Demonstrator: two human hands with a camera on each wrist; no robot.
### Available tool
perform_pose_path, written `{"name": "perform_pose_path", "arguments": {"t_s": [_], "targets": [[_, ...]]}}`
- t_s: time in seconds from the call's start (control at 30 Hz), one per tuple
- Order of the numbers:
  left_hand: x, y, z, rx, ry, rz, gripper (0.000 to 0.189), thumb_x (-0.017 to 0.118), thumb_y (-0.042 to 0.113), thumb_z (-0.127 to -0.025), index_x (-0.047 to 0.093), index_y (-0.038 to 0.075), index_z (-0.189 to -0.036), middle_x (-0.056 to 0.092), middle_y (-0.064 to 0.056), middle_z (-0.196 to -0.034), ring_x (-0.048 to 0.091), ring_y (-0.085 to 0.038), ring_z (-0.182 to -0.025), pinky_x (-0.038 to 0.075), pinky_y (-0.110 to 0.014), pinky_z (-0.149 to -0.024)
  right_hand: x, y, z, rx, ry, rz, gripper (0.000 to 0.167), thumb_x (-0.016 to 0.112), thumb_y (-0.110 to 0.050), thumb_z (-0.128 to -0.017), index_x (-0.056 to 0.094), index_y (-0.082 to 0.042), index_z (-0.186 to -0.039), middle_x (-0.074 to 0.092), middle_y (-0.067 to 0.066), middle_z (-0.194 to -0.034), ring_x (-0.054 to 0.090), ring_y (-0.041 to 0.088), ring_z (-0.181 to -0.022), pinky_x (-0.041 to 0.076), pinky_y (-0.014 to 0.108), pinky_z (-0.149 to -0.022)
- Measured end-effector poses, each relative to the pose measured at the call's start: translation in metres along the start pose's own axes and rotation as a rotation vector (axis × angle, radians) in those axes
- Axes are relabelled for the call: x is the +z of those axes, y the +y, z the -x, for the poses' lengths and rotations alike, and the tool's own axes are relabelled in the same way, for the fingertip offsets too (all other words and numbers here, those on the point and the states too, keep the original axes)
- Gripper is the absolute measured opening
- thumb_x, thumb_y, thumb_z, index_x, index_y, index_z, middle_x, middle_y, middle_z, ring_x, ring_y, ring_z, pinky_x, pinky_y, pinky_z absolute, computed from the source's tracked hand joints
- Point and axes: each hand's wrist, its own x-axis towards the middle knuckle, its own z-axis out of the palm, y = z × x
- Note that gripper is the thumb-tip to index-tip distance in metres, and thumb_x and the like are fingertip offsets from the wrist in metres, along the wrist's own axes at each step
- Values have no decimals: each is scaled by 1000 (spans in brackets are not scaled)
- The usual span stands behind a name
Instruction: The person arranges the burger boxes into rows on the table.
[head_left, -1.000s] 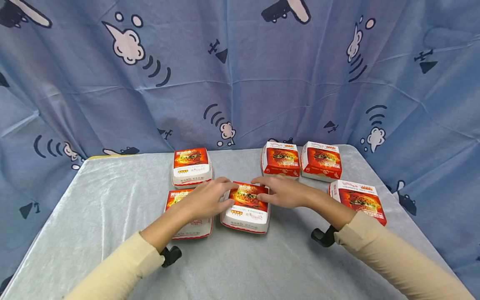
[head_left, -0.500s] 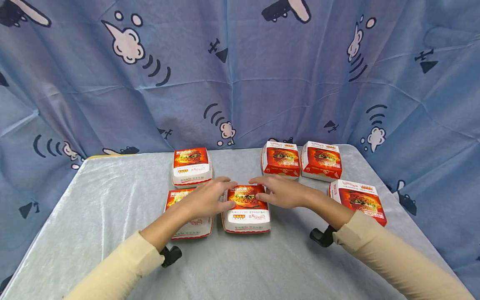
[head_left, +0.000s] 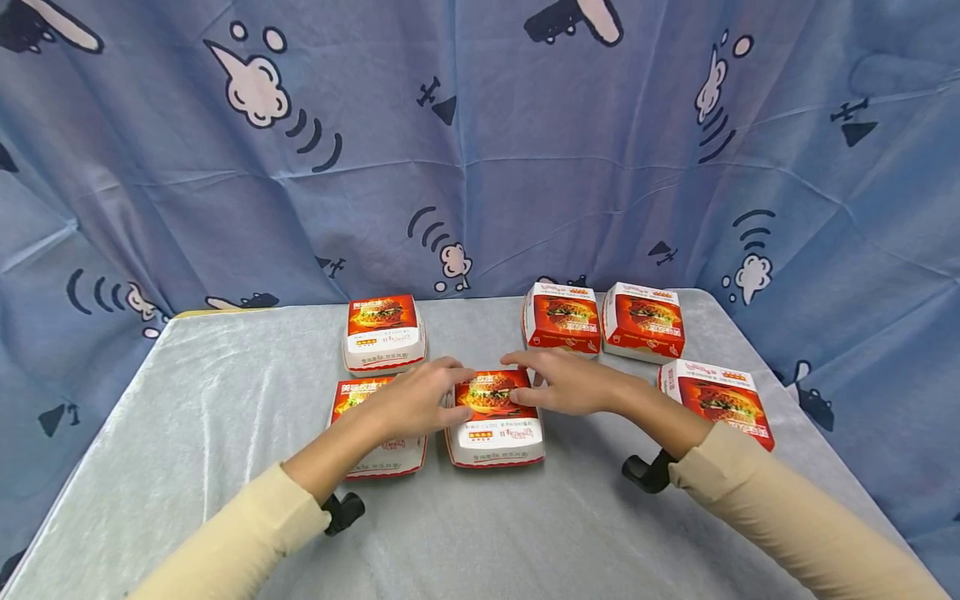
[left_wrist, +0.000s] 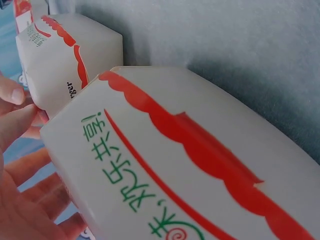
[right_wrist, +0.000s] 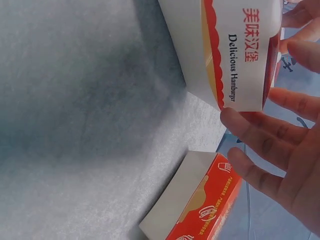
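Note:
A red-and-white hamburger box [head_left: 498, 442] lies on the table between both hands. My left hand [head_left: 420, 396] reaches over its left edge, thumb on the near left of the lid and fingers extended past the far left side. From the other side my right hand [head_left: 566, 383] has its thumb over the lid's right edge. In the right wrist view, loosely bent fingers [right_wrist: 260, 135] spread beside the corner of that box [right_wrist: 245, 60]. Another hamburger box [head_left: 386, 458] sits left of it, partly hidden under my left forearm, and looms large in the left wrist view.
Behind that left box stands another hamburger box [head_left: 382, 337]. Two more boxes, one [head_left: 562, 321] beside the other [head_left: 643, 321], stand at the back right. A further box [head_left: 723, 404] sits beyond my right forearm. A patterned blue curtain [head_left: 480, 167] hangs behind the grey cloth-covered table [head_left: 225, 400].
The middle box has turned from a slant to nearly square with the table and shifted slightly right. Both hands have stayed almost in place; the other boxes have not moved.

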Motion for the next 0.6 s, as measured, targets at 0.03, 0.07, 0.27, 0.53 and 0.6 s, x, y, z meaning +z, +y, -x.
{"name": "perform_pose_path", "arguments": {"t_s": [0.03,0.07,0.27,0.53,0.6], "targets": [[0,0,0,0,0,1,55,70,30,-92,57,8,-141,55,-9,-139,54,-24,-124,43,-42,-105,0,1,0,-6,1,6,57,64,-38,-96,54,-6,-141,62,7,-131,63,19,-99,54,38,-86],[0,0,0,3,2,6,55,70,30,-92,57,8,-141,55,-9,-138,54,-24,-124,44,-42,-105,1,1,0,-10,2,13,57,64,-39,-96,54,-5,-141,62,7,-130,63,21,-100,54,38,-85],[2,0,0,27,14,40,53,70,27,-92,58,4,-139,56,-11,-136,55,-25,-123,44,-42,-104,2,1,1,-17,9,24,57,65,-39,-95,55,-5,-140,63,7,-127,63,23,-100,53,38,-84],[2,-1,-1,36,12,43,52,71,27,-92,59,3,-137,57,-11,-135,56,-24,-120,45,-41,-104,2,2,0,-10,-9,16,57,65,-39,-95,55,-5,-140,63,7,-128,62,23,-100,53,37,-83],[1,-1,-1,35,9,37,52,71,27,-92,59,3,-137,57,-10,-135,56,-24,-120,45,-41,-104,2,2,0,-11,-10,18,57,64,-39,-95,55,-6,-140,63,7,-128,62,22,-100,53,36,-83]]}}
